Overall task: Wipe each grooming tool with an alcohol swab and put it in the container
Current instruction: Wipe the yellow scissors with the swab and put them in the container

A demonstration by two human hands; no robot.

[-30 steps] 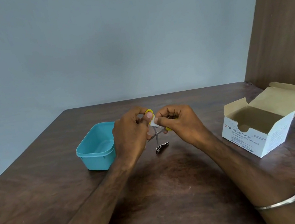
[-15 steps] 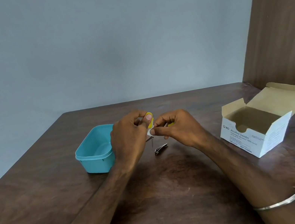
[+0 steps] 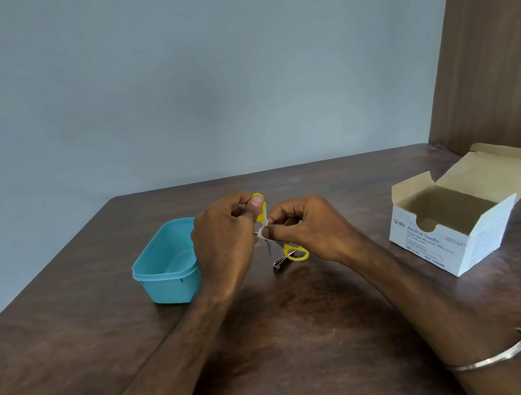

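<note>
Holding the yellow-handled scissors (image 3: 261, 213) by one loop in my left hand (image 3: 224, 238) steadies the blades, so my right hand (image 3: 313, 228) can pinch the swab (image 3: 261, 233) around them above the surface (image 3: 279, 350); the container (image 3: 166, 266) waits just left.

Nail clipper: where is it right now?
In the head view the nail clipper lies on the table near the middle, just below the two hands, right of the teal container and left of the swab box.
</note>
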